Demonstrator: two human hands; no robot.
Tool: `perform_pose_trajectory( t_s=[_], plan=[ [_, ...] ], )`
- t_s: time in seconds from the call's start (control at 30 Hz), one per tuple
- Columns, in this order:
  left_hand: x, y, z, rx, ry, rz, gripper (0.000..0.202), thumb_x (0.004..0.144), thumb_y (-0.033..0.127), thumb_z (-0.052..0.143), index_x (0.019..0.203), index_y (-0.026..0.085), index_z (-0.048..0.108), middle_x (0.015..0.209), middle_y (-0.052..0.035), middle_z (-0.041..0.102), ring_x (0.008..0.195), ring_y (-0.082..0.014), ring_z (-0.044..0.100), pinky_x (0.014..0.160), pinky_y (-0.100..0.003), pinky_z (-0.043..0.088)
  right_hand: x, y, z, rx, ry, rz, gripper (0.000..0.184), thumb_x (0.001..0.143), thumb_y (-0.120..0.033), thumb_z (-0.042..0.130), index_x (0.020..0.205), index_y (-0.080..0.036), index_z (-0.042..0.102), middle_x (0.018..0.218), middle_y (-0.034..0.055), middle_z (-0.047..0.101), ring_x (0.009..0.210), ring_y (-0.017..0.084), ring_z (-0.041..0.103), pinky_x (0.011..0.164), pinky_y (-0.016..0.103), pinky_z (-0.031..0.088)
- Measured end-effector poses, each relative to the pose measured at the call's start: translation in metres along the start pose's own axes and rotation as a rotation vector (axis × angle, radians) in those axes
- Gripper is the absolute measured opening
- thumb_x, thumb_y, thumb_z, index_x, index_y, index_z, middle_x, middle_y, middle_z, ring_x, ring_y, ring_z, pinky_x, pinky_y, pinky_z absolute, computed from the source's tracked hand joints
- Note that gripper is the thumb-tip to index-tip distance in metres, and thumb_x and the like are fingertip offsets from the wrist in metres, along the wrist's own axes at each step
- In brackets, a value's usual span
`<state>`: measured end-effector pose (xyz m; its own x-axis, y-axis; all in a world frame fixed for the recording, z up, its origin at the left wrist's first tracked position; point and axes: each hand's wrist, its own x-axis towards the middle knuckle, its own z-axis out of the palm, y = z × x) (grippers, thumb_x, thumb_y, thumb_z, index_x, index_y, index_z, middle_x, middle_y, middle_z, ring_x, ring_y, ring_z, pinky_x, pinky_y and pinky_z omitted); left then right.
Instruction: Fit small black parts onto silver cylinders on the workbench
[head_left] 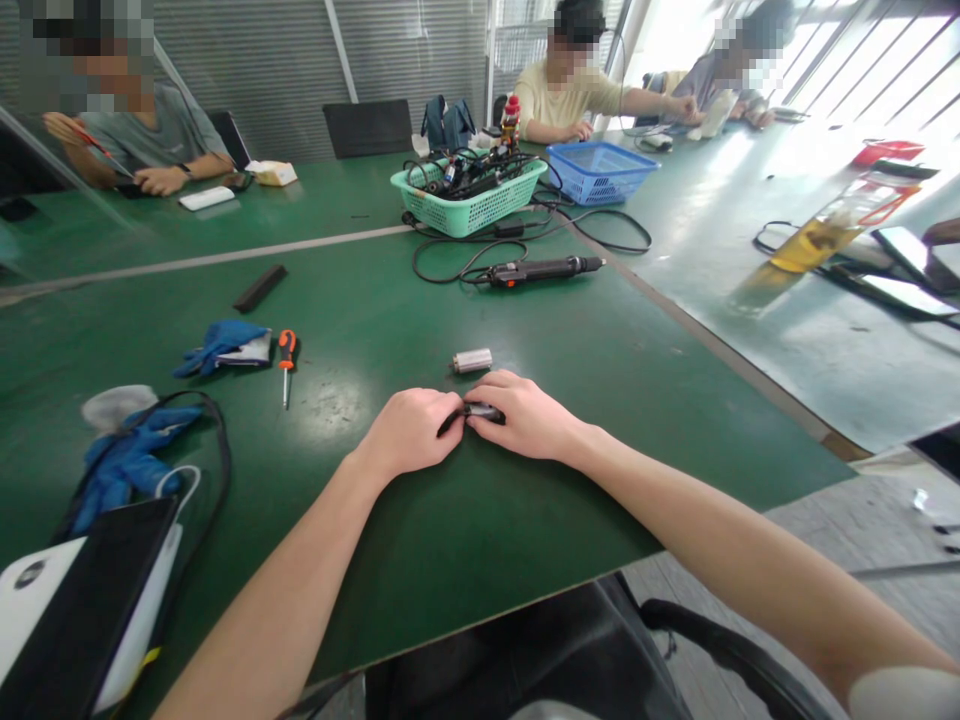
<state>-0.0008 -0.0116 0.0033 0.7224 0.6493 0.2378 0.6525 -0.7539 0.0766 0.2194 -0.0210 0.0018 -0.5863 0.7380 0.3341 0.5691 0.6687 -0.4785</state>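
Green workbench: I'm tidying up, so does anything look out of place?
Black cables spill over the rim of the mint-green plastic basket and tangle across the table around the electric screwdriver, and a blue glove lies crumpled.

Both arms are bare from the hands up past the near edge of the green table top point(525, 540). Above that table top, the left hand point(409, 432) and the right hand point(525, 415) are ungloved, with smooth backs and softly rounded knuckles. Past the near edge, the left forearm point(285, 590) and the right forearm point(712, 540) are long and slim, tapering toward the wrists, and their skin looks smooth and unmarked. Well beyond the table top's near edge, at the far end of the right arm, a pale white sleeve point(900, 695) shows as a soft, blurred shape with a curved hem.
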Motion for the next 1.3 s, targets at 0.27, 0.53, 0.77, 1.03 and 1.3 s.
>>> perform_pose_trajectory(
  t_s=[0.27, 0.53, 0.77, 1.03, 1.3],
  plan=[
    [-0.0007, -0.0010, 0.0015, 0.001, -0.003, -0.006, 0.017, 0.095, 0.028, 0.049, 0.087, 0.019, 0.061, 0.081, -0.0043, 0.068, 0.073, -0.0197, 0.063, 0.068, -0.032, 0.045, -0.0001, 0.0003, -0.0003, 0.004, -0.002, -0.002, 0.020, 0.092, -0.025, 0.061, 0.109, -0.017, 0.069, 0.105, 0.0104, 0.068, 0.104, 0.025, 0.061, 0.093, 0.039, 0.050],
    [-0.0006, -0.0010, 0.0013, -0.003, 0.004, -0.009, 0.017, 0.095, 0.028, 0.050, 0.088, 0.019, 0.063, 0.080, -0.0045, 0.068, 0.074, -0.0197, 0.064, 0.069, -0.031, 0.046, 0.0005, -0.0020, -0.0012, -0.003, -0.005, 0.010, 0.019, 0.092, -0.025, 0.061, 0.107, -0.017, 0.070, 0.106, 0.0110, 0.068, 0.103, 0.025, 0.062, 0.093, 0.039, 0.051],
    [-0.0001, 0.0001, -0.0012, 0.007, -0.001, -0.009, 0.018, 0.095, 0.028, 0.049, 0.087, 0.019, 0.062, 0.079, -0.0045, 0.067, 0.072, -0.0195, 0.063, 0.067, -0.031, 0.045, 0.0005, -0.0021, -0.0010, 0.010, 0.006, 0.005, 0.019, 0.091, -0.023, 0.061, 0.107, -0.017, 0.070, 0.107, 0.0107, 0.068, 0.104, 0.025, 0.062, 0.094, 0.039, 0.051],
    [-0.0005, 0.0005, -0.0014, -0.004, -0.001, -0.017, 0.017, 0.095, 0.028, 0.050, 0.087, 0.019, 0.062, 0.079, -0.0045, 0.067, 0.072, -0.0192, 0.063, 0.067, -0.031, 0.045, 0.0001, -0.0010, -0.0007, 0.007, 0.005, 0.007, 0.019, 0.091, -0.022, 0.061, 0.107, -0.019, 0.069, 0.107, 0.0099, 0.068, 0.103, 0.025, 0.062, 0.094, 0.039, 0.050],
    [-0.0006, 0.0000, 0.0004, 0.001, -0.007, -0.026, 0.016, 0.095, 0.028, 0.049, 0.089, 0.019, 0.061, 0.080, -0.0046, 0.067, 0.073, -0.0202, 0.064, 0.067, -0.032, 0.044, 0.0007, -0.0033, -0.0024, -0.006, -0.004, 0.011, 0.019, 0.090, -0.021, 0.061, 0.107, -0.016, 0.068, 0.106, 0.0109, 0.068, 0.103, 0.025, 0.061, 0.093, 0.038, 0.050]
  ],
)
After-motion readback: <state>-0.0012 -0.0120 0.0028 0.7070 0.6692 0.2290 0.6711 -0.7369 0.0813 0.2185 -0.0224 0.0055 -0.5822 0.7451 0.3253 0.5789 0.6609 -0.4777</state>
